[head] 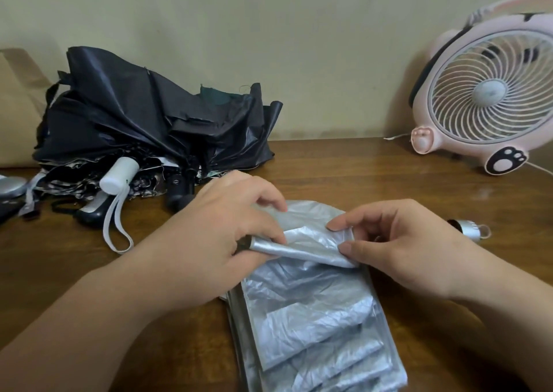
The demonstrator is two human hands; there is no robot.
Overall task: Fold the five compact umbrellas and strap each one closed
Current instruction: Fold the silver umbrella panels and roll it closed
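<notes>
A silver umbrella (314,316) lies on the wooden table (389,176) in front of me, its canopy pressed into flat pleats. My left hand (227,230) pinches one silver fabric flap near a rib tip. My right hand (401,242) pinches the other end of the same flap between thumb and forefinger. The umbrella's silver handle (469,227) with a loop pokes out to the right, behind my right hand. A heap of unfolded dark umbrellas (143,128) sits at the back left, with a white handle (119,176) and a black handle (179,188) sticking out.
A pink desk fan (490,92) stands at the back right against the wall, its cord trailing off to the right. A beige bag (18,107) leans at the far left. Small dark and silver items (9,188) lie at the left edge.
</notes>
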